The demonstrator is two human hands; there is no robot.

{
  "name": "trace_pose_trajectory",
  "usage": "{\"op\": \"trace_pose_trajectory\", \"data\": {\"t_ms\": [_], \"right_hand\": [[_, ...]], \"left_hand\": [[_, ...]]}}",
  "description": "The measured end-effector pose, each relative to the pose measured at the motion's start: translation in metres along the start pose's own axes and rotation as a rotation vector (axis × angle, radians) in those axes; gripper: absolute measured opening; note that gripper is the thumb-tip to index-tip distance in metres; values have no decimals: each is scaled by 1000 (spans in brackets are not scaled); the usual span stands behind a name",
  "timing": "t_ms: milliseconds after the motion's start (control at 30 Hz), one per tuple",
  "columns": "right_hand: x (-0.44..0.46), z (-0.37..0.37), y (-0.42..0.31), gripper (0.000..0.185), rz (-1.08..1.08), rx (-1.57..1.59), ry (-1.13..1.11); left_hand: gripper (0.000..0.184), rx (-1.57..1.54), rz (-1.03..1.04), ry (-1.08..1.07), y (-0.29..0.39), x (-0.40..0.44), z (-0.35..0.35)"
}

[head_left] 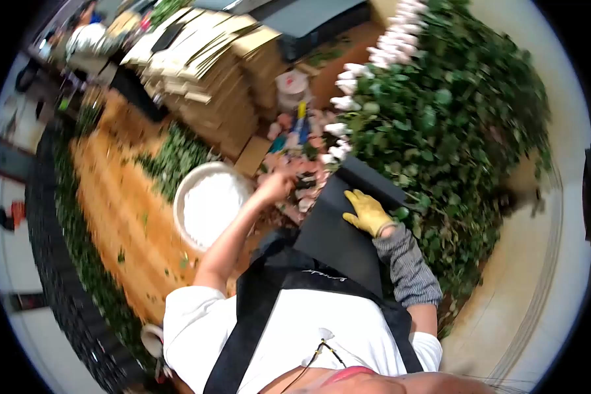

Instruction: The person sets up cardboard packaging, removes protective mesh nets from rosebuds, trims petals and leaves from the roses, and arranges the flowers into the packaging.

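Note:
My left hand [277, 186], bare and blurred, reaches over a heap of pink petals or scraps [306, 200]. A small dark object [305, 180] lies right beside its fingers; whether they hold anything is hidden. My right hand [368, 211], in a yellow glove and grey striped sleeve, rests with fingers spread on a folded black sheet [340, 226] in front of my apron. Close to the right hand is a big pile of leafy green stems [440, 125], with a row of white and pale pink wrapped flower heads [394, 46] along its left edge.
A round white tub [207, 209] stands left of my left arm. Beyond it rises a tall stack of cardboard sheets [203, 98] with a dark phone-like object [167, 38] on top. A yellow-and-blue tool [302, 123] lies among the scraps. Someone else [102, 49] stands at the far left.

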State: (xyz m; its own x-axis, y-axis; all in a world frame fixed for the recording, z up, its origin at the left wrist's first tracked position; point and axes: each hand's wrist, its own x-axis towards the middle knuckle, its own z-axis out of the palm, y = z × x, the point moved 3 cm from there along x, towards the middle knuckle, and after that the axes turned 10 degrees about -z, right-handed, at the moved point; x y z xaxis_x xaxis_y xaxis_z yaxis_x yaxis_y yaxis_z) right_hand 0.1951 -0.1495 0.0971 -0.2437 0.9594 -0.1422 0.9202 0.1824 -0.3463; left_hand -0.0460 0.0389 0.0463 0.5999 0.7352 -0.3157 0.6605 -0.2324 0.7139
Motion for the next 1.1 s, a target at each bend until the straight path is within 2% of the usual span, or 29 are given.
{"op": "trace_pose_trajectory", "data": {"t_ms": [33, 67, 100, 167, 200, 267, 300, 367, 433, 467, 500, 567, 600, 633, 700, 767, 800, 867, 900, 967, 1000, 1033, 1100], "right_hand": [[0, 6, -14, 78, 112, -145, -61], [-3, 25, -18, 81, 120, -223, -12], [-2, 38, -16, 83, 137, -304, 49], [1, 31, -15, 85, 150, -272, 0], [0, 31, -17, 84, 165, -265, -14], [0, 32, -17, 84, 196, -250, -30], [0, 32, -17, 84, 206, -252, -26], [-1, 31, -16, 83, 198, -223, -15], [0, 28, -18, 82, 232, -228, -22], [0, 26, -19, 82, 231, -208, -31], [1, 23, -20, 81, 231, -190, -37], [1, 19, -22, 81, 261, -174, -35], [1, 21, -22, 81, 266, -173, -46], [0, 22, -21, 80, 269, -172, -57], [-1, 22, -20, 80, 277, -171, -46], [-1, 20, -21, 81, 287, -160, -71], [-1, 20, -21, 81, 286, -150, -63], [-2, 24, -17, 81, 281, -146, -37], [-4, 27, -17, 81, 272, -142, -19], [-4, 20, -19, 81, 269, -128, -24], [-3, 18, -20, 82, 276, -121, -29], [-4, 20, -18, 82, 272, -118, -12], [-4, 32, -11, 82, 297, -90, -43]], "left_hand": [[27, -2, -29, 202, -22, -4, -18], [25, 23, -107, 327, -30, -11, -42], [27, 108, -145, 449, -76, 6, -45], [35, 146, -198, 643, -110, 17, -58], [35, 147, -201, 639, -120, 24, -54], [42, 265, -436, 522, -135, 42, -44], [56, 370, -399, 559, -126, 41, -41], [55, 461, -285, 645, -131, 51, -29], [43, 378, -337, 788, -150, 68, -16], [28, 258, -417, 782, -164, 78, -10], [35, 164, -401, 822, -175, 83, -7], [48, 310, -275, 747, -126, 53, -32], [48, 314, -257, 752, -128, 51, -33], [60, 179, -222, 725, -130, 47, -38], [72, 54, -173, 698, -122, 37, -43], [95, 190, -178, 718, -58, -5, -69], [95, 199, -168, 720, -44, -17, -73], [108, -63, -153, 596, -25, -37, -73], [105, -220, -230, 424, -17, -45, -72], [91, -679, -231, -117, 26, -62, -79], [67, -714, -121, -295, 18, -60, -67], [47, -647, -95, -443, 27, -65, -66], [46, -700, -239, -815, 26, -50, -39]]}}
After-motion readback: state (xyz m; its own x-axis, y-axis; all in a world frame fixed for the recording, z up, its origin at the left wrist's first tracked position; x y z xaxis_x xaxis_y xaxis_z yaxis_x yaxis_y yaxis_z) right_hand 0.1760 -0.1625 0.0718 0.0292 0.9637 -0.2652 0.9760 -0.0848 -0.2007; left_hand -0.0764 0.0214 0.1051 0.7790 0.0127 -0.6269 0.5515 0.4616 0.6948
